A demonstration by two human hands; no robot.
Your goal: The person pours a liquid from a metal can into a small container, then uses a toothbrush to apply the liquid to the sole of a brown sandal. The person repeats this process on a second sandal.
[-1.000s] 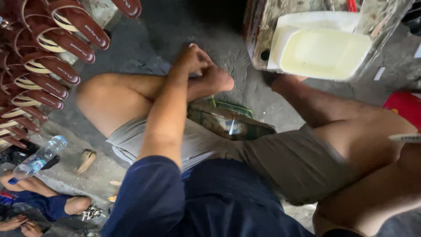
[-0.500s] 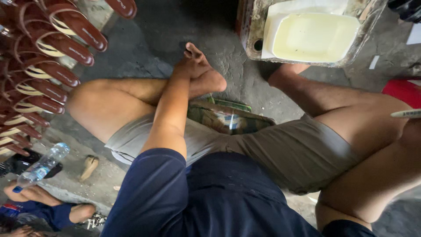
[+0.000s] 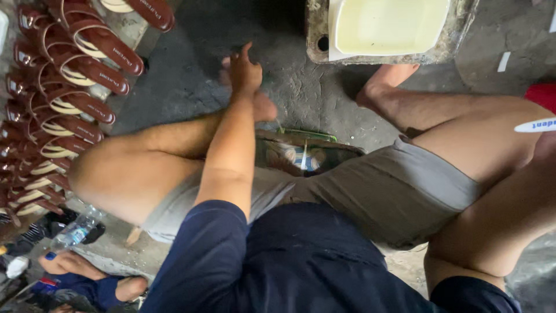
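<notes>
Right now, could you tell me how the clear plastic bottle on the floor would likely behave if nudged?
The plastic bottle lies on its side, so it would probably roll. It looks thin-walled and largely empty, hence likely light and easily squashed.

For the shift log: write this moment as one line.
left hand: empty, at foot | right hand: out of view | left: brown sandal rows | ahead: cream tray

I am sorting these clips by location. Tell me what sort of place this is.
Probably a small footwear workshop with work done on the floor. Rows of brown sandals lie at the left, a stained stand holds a tray of pale yellow liquid, and the person sits low on rough concrete floor, left hand stretched forward.
</notes>
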